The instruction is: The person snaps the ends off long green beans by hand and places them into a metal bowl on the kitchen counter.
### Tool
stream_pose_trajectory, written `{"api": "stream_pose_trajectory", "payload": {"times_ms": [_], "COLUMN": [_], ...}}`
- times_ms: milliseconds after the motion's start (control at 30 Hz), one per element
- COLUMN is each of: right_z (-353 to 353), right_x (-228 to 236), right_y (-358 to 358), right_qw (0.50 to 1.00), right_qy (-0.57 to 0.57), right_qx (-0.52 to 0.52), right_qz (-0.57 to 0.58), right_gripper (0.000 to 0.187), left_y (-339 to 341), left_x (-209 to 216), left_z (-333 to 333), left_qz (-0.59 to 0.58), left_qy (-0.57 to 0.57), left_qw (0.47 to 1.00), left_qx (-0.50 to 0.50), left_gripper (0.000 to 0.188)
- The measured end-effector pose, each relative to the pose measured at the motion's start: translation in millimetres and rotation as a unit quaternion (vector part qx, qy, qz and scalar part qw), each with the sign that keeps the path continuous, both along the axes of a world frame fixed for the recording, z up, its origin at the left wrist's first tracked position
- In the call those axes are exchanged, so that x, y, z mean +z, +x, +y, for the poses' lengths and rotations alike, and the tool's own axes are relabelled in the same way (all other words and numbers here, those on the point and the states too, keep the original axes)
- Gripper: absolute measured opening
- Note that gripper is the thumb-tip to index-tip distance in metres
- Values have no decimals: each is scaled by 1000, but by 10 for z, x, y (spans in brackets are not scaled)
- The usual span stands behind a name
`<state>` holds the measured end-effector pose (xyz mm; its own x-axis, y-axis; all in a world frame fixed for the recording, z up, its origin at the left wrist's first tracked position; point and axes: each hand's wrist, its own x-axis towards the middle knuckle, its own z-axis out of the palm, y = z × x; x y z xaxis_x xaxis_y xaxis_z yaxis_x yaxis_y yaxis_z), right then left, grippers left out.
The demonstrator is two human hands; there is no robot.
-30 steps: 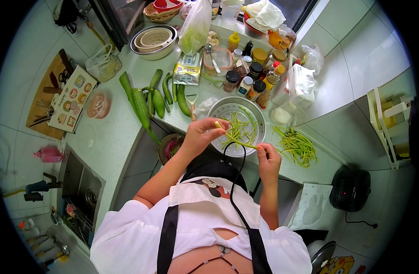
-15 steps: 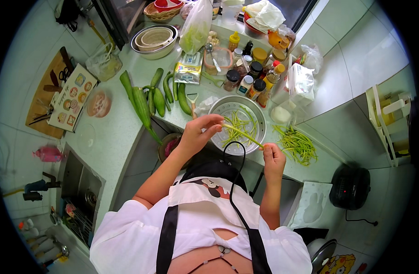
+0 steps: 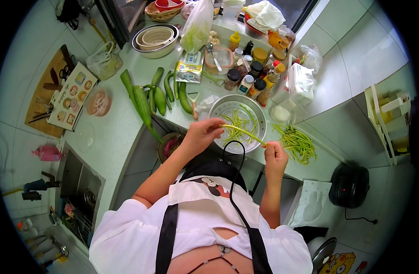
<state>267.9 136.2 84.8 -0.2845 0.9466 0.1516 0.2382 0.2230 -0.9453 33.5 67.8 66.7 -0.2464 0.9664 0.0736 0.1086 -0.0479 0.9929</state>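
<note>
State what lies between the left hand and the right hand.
In the head view, one long green stalk spans the gap, held by the left hand and right hand, with the perforated metal bowl below.

- Our left forearm (image 3: 164, 173) slants from near left toward far right, bent at the elbow.
- Our left hand (image 3: 206, 135) pinches, pointing right.
- Our right forearm (image 3: 272, 198) runs nearly straight from near to far.
- Our right hand (image 3: 276, 156) is curled, apart from the left, slightly nearer.
</note>
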Motion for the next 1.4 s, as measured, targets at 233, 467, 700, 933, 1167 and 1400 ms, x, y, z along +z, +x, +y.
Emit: {"api": "stream_pose_trajectory", "payload": {"times_ms": [233,467,700,933,1167,1400], "right_z": [-157,-168,-162,-156,-114,-112], "right_x": [63,147,157,151,128,130], "right_y": [-127,-182,-211,-173,-133,-160], "right_qw": [995,994,986,986,985,984], "right_qy": [36,55,112,109,114,121], "right_qx": [84,66,74,59,58,61], "right_qz": [-48,-69,-96,-113,-116,-116], "right_gripper": [18,13,12,13,14,14], "left_y": [-63,9,-5,25,99,118], "left_x": [-6,44,113,73,55,22], "left_z": [23,-8,-17,-18,-12,25], "left_qz": [-128,-195,-111,-79,-13,48], "left_qy": [2,75,63,58,72,97], "left_qw": [991,978,991,994,997,993], "left_qx": [39,-29,-40,-42,-9,51], "left_gripper": [23,45,47,40,26,22]}}
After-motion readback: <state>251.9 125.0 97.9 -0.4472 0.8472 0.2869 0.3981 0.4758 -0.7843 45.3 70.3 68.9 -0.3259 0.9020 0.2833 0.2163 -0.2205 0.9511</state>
